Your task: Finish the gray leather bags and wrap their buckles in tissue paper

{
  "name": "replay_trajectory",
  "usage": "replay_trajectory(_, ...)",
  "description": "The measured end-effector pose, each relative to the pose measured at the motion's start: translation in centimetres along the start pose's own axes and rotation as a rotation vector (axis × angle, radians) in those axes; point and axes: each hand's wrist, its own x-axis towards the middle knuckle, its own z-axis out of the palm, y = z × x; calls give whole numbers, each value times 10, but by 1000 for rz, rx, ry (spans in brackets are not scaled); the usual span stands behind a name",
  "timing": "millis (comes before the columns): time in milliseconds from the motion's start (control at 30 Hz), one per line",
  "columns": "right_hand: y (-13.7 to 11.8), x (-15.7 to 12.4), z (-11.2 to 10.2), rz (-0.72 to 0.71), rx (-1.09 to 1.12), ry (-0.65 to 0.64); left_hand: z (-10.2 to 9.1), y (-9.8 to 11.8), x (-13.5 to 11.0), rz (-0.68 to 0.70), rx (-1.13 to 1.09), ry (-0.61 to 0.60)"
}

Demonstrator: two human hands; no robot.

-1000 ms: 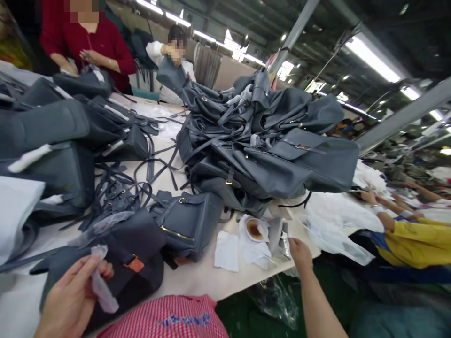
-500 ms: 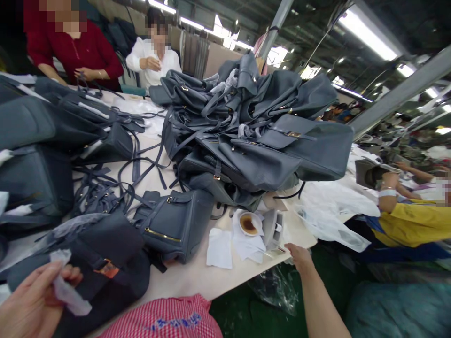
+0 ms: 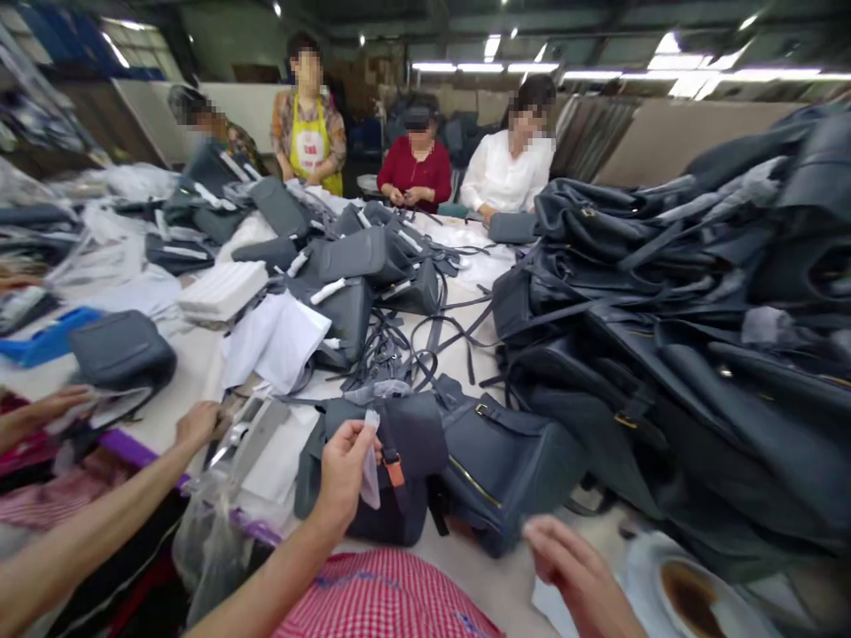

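Note:
My left hand (image 3: 346, 465) is closed on a small strip of clear plastic (image 3: 370, 461), held up just over a dark grey bag (image 3: 412, 434) that has an orange tag (image 3: 394, 472). My right hand (image 3: 572, 567) hovers low at the right, blurred by motion, near a second grey bag with a gold zip (image 3: 511, 461). Its fingers are too smeared to read. A cup of brown liquid (image 3: 691, 602) sits on white paper just right of that hand.
A tall heap of grey bags (image 3: 698, 337) fills the right side. Loose straps (image 3: 412, 337), white sheets (image 3: 272, 341) and a white foam block (image 3: 222, 288) lie mid-table. A co-worker's hand (image 3: 196, 424) reaches in from the left. Several people (image 3: 417, 168) work across the table.
My head has turned left, bringing the far side and a neighbour's arms into view. My left hand rose with the plastic strip. My right hand came back from the table edge.

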Motion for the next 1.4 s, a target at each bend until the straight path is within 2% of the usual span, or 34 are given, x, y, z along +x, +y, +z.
replay_trajectory(100, -59, 21, 54, 12, 112, -293, -4, -3, -5, -5, -8, -6)
replay_trajectory(200, -90, 33, 90, 75, 182, -488, -8, -8, -10, -1, -17, -35)
replay_trajectory(333, -99, 44, 121, 149, 292, -707, -12, -17, -11, 44, -3, -63)
replay_trajectory(533, -105, 58, 151, 234, 468, -892, -11, -23, -10, 77, 16, -109)
replay_trajectory(700, -108, 65, 168, 212, 532, -935, -10, -19, -9, 85, -1, -106)
replay_trajectory(900, -102, 74, 184, 223, 341, -892, -13, -21, -11, 153, 64, -97)
replay_trajectory(1133, -104, 74, 185, 201, 189, -807, -16, -21, -14, 185, 72, -111)
replay_trajectory(1400, -104, 71, 187, 177, 157, -798, -15, -12, -13, 110, -11, -100)
